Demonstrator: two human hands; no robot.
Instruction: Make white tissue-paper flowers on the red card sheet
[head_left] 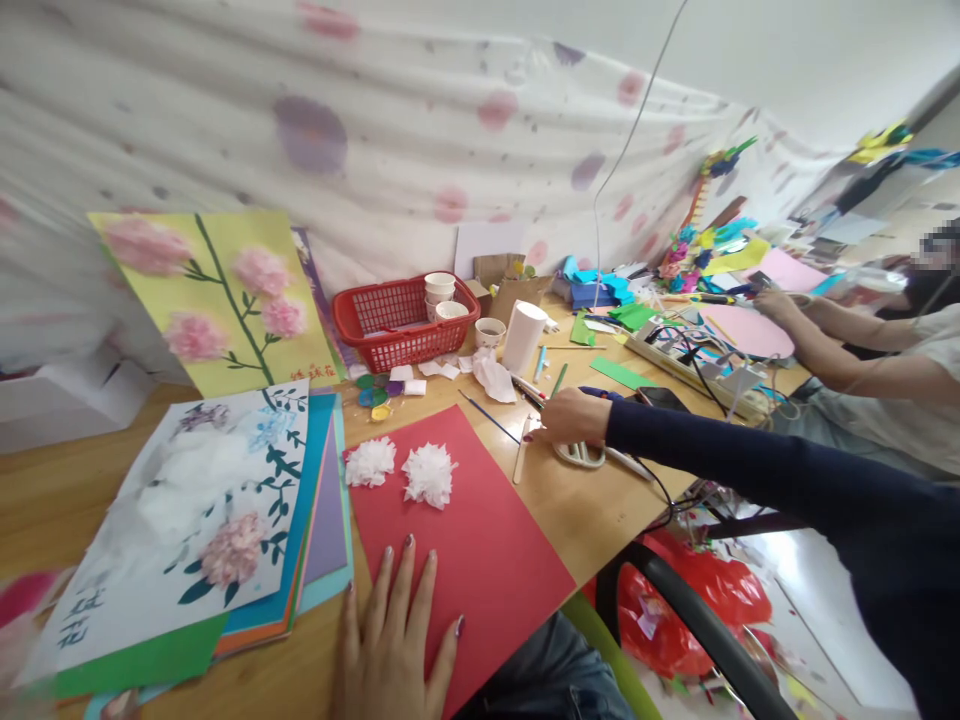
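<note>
My left hand (397,640) lies flat, fingers spread, on the lower left part of a red sheet of paper (480,540). Two white ruffled paper flowers (429,475) rest on the sheet's upper left. My right arm, in a dark blue sleeve, reaches across the table. At its end my right hand (566,415) is closed, with the fingertips on the upper end of a flat wooden stick (519,458). A thin blue paintbrush (489,416) points towards those fingers. White-handled scissors (581,455) lie just below the hand.
Paint dabs (379,395), a red basket (405,345) with paper cups and a white roll (525,338) stand behind. A flower picture (247,480) tops coloured sheets at left. A power strip (690,370) lies right, near another person's arms (847,335). A chair armrest (697,620) is below.
</note>
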